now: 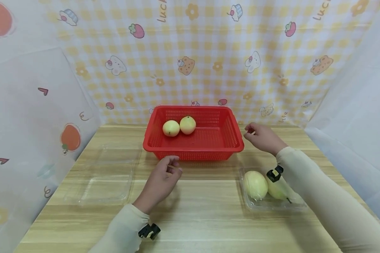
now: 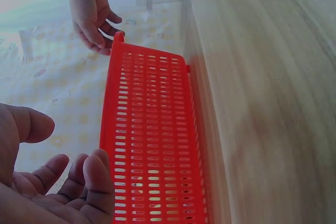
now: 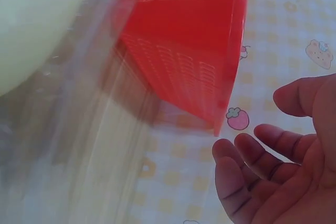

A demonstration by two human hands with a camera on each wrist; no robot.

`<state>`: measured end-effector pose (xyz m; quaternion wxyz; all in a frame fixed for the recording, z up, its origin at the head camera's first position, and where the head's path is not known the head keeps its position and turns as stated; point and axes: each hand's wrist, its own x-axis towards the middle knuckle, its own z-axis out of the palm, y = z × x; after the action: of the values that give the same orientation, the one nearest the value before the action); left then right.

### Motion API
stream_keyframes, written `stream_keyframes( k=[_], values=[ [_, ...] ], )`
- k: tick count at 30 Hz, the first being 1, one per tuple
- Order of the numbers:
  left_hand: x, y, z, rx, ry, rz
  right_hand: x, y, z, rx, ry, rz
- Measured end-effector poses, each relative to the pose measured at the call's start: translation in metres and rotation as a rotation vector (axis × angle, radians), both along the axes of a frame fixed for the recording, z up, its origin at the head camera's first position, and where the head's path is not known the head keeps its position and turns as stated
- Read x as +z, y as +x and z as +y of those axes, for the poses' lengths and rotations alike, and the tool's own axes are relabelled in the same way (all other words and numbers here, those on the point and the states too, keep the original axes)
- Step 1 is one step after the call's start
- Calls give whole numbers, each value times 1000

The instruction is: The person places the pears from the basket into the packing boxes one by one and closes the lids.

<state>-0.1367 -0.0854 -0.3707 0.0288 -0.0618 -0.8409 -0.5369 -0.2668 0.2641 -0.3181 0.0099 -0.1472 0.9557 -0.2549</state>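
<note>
A red perforated plastic basket stands at the back middle of the table. Inside it, on the left, two round pale yellow fruits lie side by side: one fruit and another fruit. My left hand hovers in front of the basket's near left side, fingers loosely bent and holding nothing. Beside the basket's right end is my right hand, also holding nothing, its fingers relaxed. In the right wrist view, the fingers hang near the basket's rim, apparently without gripping it.
At the right, partly under my right forearm, a clear plastic box holds a pale yellow fruit and a pear-like fruit with a stem. An open clear plastic box lies at the left. A patterned curtain hangs behind the table.
</note>
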Motion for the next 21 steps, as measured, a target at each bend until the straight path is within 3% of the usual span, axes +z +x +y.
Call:
stream_keyframes(
  k=[9,21],
  values=[
    [4,-1,-6,11,-2,2,-2,-16,-16,-4,33,-17],
    [5,-2,-12,9,-32,13,-7,-33,-24,-53,-3,-126]
  ],
)
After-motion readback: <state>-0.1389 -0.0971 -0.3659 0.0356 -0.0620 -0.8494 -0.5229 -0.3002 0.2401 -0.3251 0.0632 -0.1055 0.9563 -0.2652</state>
